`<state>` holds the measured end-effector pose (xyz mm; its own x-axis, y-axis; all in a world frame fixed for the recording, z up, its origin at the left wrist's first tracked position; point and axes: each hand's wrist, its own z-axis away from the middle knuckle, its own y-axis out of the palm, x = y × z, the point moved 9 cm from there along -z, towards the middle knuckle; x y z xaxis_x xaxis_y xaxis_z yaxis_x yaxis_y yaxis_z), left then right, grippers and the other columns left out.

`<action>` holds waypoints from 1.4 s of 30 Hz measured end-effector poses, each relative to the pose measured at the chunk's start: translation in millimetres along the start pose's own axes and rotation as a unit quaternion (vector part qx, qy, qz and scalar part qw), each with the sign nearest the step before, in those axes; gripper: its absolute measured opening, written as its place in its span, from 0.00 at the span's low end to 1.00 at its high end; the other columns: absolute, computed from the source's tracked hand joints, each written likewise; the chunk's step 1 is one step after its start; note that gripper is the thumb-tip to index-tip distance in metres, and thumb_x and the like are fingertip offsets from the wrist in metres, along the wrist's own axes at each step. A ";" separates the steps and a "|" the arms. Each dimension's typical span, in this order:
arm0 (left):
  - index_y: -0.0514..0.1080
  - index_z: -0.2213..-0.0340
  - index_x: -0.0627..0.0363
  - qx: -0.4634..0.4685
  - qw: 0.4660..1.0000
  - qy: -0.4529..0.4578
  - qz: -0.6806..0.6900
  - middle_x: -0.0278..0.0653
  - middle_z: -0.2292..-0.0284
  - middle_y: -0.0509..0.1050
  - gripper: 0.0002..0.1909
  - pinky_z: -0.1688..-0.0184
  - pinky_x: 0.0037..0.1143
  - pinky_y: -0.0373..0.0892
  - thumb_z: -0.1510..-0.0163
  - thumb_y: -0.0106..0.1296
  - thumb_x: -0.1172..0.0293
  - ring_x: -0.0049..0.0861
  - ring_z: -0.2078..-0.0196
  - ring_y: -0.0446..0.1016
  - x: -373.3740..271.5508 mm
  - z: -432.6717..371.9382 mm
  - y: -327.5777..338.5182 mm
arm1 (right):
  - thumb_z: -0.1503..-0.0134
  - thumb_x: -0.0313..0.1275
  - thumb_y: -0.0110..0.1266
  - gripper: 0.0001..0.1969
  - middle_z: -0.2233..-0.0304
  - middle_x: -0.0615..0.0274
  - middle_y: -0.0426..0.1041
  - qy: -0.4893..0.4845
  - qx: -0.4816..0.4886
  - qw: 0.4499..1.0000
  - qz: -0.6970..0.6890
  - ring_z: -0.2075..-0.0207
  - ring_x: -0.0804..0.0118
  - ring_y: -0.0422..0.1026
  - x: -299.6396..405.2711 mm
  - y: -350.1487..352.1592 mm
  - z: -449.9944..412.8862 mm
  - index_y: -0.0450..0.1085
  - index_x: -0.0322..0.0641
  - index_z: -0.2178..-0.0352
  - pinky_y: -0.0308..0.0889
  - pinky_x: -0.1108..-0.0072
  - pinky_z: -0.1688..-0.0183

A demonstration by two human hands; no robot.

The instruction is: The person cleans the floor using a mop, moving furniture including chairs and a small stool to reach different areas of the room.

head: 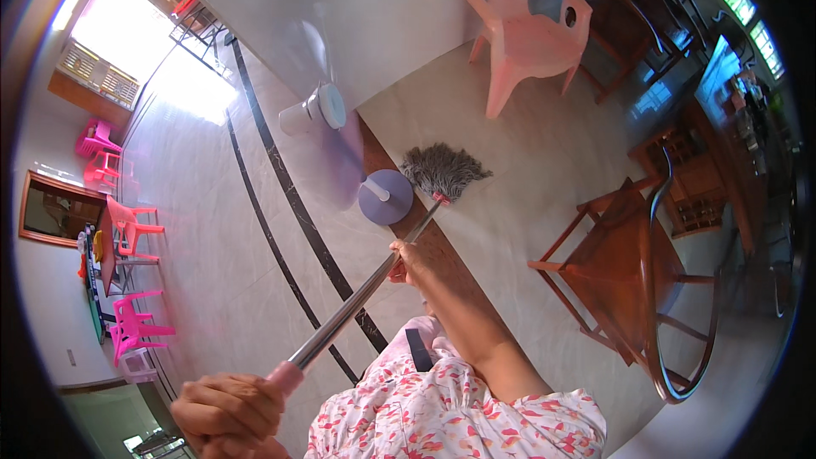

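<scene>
My left hand [229,411], at the lower left, is closed around the pink grip end [285,378] of a mop. Farther down the shiny metal handle [347,312], my right hand [404,261] grips the pole. The handle slants away from me to a pink connector [440,197]. Beyond it, the grey string mop head [444,169] lies spread on the pale tiled floor [503,197]. Close to the left of the mop head stands the round purple base [386,211] of what looks like a pedestal fan, with a white pole.
A brown floor strip [456,255] runs beneath the handle. To the right stands a wooden chair [593,268] with curved arms. A pink plastic chair [529,44] is by the wall end. More plastic chairs [132,226] line the left wall, near a bright doorway [121,25].
</scene>
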<state>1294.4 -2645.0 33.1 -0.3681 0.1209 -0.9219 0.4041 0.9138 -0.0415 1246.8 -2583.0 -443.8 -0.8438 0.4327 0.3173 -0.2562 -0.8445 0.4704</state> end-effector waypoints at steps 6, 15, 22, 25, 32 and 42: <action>0.55 0.94 0.57 -0.010 1.000 0.023 0.006 0.37 0.96 0.59 0.12 0.90 0.20 0.61 0.63 0.37 0.72 0.22 0.96 0.57 -29.9 1.1 24.4 | 0.61 0.39 0.43 0.15 0.87 0.55 0.64 0.032 -0.010 0.997 -0.064 0.88 0.64 0.65 -44.2 -29.8 66.5 0.59 0.36 0.78 0.63 0.74 0.86; 0.56 0.90 0.58 0.159 0.958 -0.060 0.233 0.38 0.95 0.59 0.14 0.93 0.21 0.54 0.55 0.34 0.69 0.22 0.96 0.55 -3.7 -25.8 110.6 | 0.60 0.40 0.42 0.15 0.80 0.58 0.66 0.068 0.011 0.987 -0.147 0.83 0.64 0.66 -152.5 -134.5 138.3 0.60 0.37 0.77 0.65 0.73 0.82; 0.53 0.92 0.59 0.027 0.924 -0.200 0.325 0.38 0.97 0.53 0.14 0.90 0.24 0.52 0.59 0.30 0.69 0.25 0.95 0.52 113.6 16.8 129.1 | 0.61 0.40 0.42 0.17 0.84 0.59 0.66 0.071 -0.079 0.958 -0.266 0.84 0.65 0.66 -252.3 -231.4 151.9 0.64 0.35 0.79 0.65 0.72 0.81; 0.53 0.93 0.57 -0.015 0.906 -0.271 0.326 0.36 0.97 0.52 0.13 0.87 0.26 0.54 0.60 0.32 0.68 0.25 0.94 0.51 174.2 57.8 122.6 | 0.58 0.32 0.37 0.13 0.88 0.57 0.64 0.051 -0.133 0.946 -0.292 0.87 0.66 0.64 -314.3 -290.5 115.6 0.62 0.34 0.88 0.62 0.77 0.82; 0.54 0.92 0.54 -0.268 0.825 -0.402 0.294 0.33 0.94 0.52 0.12 0.81 0.29 0.56 0.61 0.38 0.67 0.25 0.90 0.53 245.5 136.3 3.1 | 0.59 0.27 0.41 0.06 0.85 0.61 0.60 -0.054 -0.218 0.906 -0.358 0.86 0.69 0.61 -295.5 -227.2 155.6 0.59 0.35 0.84 0.61 0.79 0.81; 0.59 0.86 0.58 -0.257 0.909 -0.286 0.161 0.36 0.89 0.58 0.11 0.76 0.28 0.60 0.56 0.37 0.66 0.25 0.84 0.59 141.7 104.6 -117.8 | 0.62 0.22 0.40 0.07 0.87 0.50 0.62 -0.066 -0.269 0.860 -0.429 0.89 0.56 0.65 -241.2 -101.5 80.5 0.53 0.29 0.79 0.63 0.73 0.92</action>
<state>1282.2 -2776.1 -132.9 0.2559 0.3272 -0.9097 -0.0849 0.9450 0.3160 1514.3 -2576.3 -501.8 -0.1835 0.9715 0.1503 -0.9688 -0.2047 0.1401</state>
